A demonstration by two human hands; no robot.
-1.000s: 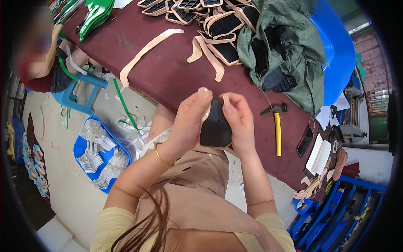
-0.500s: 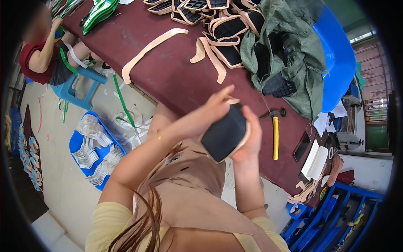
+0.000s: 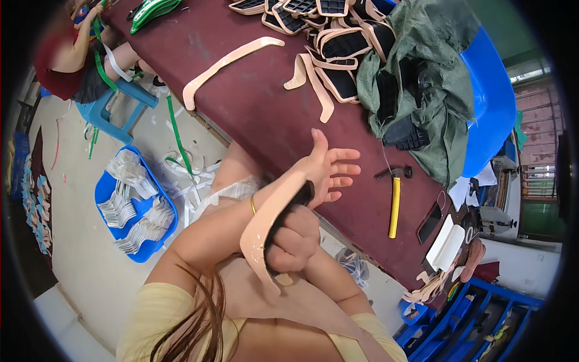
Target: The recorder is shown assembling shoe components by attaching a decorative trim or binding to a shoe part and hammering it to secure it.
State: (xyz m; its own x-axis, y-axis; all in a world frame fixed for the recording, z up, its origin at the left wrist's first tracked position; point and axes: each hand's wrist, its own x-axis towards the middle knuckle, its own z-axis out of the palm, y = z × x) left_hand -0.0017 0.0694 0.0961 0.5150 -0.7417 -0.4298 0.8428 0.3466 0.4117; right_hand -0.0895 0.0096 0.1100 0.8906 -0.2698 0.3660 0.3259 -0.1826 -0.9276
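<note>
A shoe sole, black with a beige strip (image 3: 262, 232) round its edge, is tilted on its side above my lap. My right hand (image 3: 295, 238) is closed in a fist on the sole's dark side, its fingers curled and partly hiding it. Just beyond the sole, my left hand (image 3: 332, 168) is open with its fingers spread and nothing in it; the left wrist lies close to the sole's upper end. On the dark red table lie a long curved beige strip (image 3: 226, 66), a bent beige strip (image 3: 316, 87) and a hammer (image 3: 394, 205) with a yellow handle.
Black soles with beige rims (image 3: 344, 43) pile up at the back, beside a green sack (image 3: 446, 102) and a blue basin (image 3: 491, 102). A phone (image 3: 430, 223) and white box (image 3: 445, 247) lie at right. A blue tray (image 3: 142, 250) of pale pieces is on the floor, near a seated person (image 3: 66, 66).
The sole has turned onto its edge and moved down and left. My right hand has moved with it and curled into a fist. My left hand has let go and spread its fingers.
</note>
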